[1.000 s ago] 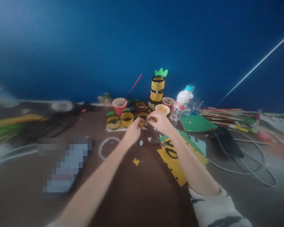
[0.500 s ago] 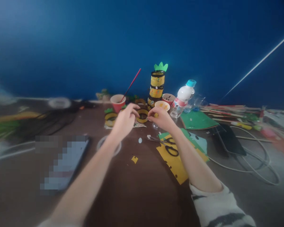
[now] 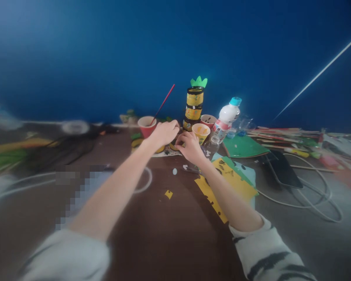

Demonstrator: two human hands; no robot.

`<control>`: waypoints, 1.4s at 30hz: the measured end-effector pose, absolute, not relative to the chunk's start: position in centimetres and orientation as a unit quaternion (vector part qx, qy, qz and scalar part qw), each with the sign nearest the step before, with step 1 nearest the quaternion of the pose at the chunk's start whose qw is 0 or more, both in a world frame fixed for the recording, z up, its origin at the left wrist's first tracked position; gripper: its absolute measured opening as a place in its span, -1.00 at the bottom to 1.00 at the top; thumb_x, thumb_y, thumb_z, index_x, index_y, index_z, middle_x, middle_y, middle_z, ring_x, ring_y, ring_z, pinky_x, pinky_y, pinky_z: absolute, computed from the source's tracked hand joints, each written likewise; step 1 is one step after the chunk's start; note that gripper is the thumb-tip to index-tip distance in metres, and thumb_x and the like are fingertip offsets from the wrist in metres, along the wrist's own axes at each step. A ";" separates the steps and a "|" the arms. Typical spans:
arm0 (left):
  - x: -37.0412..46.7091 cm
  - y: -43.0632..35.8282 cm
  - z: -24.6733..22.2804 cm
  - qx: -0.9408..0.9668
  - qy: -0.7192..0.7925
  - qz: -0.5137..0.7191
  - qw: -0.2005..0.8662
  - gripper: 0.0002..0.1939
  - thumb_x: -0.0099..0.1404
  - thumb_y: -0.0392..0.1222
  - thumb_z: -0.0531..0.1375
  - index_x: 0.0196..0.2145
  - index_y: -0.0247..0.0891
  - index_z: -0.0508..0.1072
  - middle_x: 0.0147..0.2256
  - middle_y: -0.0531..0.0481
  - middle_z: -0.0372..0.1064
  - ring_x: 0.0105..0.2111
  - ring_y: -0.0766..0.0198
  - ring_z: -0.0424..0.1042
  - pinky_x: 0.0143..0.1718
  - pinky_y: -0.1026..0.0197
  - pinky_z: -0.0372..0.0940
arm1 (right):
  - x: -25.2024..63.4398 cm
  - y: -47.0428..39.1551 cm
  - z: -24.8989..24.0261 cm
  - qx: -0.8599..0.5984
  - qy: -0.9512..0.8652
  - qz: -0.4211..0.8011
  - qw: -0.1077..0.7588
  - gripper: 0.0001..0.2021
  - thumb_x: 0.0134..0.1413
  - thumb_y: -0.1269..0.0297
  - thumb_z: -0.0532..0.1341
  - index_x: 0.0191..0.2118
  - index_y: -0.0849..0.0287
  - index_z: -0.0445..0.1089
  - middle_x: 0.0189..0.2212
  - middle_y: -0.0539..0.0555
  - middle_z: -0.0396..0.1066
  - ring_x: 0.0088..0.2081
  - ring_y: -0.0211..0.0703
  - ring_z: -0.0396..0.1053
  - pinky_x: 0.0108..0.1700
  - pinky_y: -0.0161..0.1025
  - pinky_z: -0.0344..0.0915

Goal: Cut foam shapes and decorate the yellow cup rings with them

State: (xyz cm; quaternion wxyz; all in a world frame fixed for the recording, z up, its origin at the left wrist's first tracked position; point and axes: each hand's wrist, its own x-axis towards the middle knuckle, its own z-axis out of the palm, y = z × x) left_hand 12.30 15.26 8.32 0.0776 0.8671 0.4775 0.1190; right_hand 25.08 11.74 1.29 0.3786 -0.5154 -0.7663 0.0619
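Observation:
My left hand (image 3: 167, 132) reaches over the black and yellow rings at the back of the brown table (image 3: 163, 234), its fingers bent and close together. Beside it my right hand (image 3: 189, 145) is closed in a pinch near one ring; whatever sits between its fingertips is too small to make out. Most of that ring is hidden by the hands. Just behind stands a yellow and black banded tower (image 3: 194, 105) topped by a green paper crown (image 3: 199, 82). A yellow cup (image 3: 201, 133) is right of my right hand.
A red cup (image 3: 146, 127) holds a red stick. A white bottle (image 3: 226, 117) with a blue cap stands right. Yellow paper (image 3: 234, 183), partly hidden scissors (image 3: 191, 169), a green sheet (image 3: 244, 146), a dark phone (image 3: 283, 169) and cables lie around.
My left hand has moved right and slightly away, covering the ring. My right hand has shifted slightly left. More of both sleeves shows, and my right forearm now covers much of the scissors.

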 end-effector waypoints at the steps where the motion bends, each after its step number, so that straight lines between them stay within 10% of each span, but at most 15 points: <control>1: 12.3 15.3 8.2 0.869 0.475 0.113 0.074 -0.70 0.24 -0.33 -0.16 -0.19 -0.32 0.30 -0.19 -0.14 0.38 -0.18 0.12 0.34 -0.20 0.12 0.12 | 25.0 11.7 1.3 -0.519 -0.767 0.058 0.373 -0.96 -0.09 0.40 0.19 -0.48 0.14 0.37 -0.35 0.05 0.33 -0.16 -0.05 0.15 -0.14 -0.12 0.07; 11: 11.5 15.5 6.3 0.902 0.428 0.053 0.034 -0.53 -0.04 -0.48 0.05 -0.12 -0.27 0.23 -0.21 -0.17 0.34 -0.16 0.07 0.26 -0.17 0.09 -0.02 | 25.1 12.1 0.9 -0.543 -0.763 0.052 0.346 -0.95 -0.08 0.38 0.19 -0.47 0.13 0.39 -0.35 0.07 0.33 -0.18 -0.02 0.16 -0.19 -0.11 0.08; 42: 11.7 15.5 4.2 0.916 0.396 0.067 -0.014 -0.65 0.03 -0.42 0.02 -0.17 -0.28 0.22 -0.36 -0.08 0.34 -0.28 0.13 0.30 -0.29 0.15 -0.06 | 24.9 11.7 1.0 -0.541 -0.776 0.022 0.322 -0.92 -0.06 0.43 0.12 -0.45 0.14 0.33 -0.38 0.07 0.38 -0.24 -0.03 0.18 -0.25 -0.15 0.03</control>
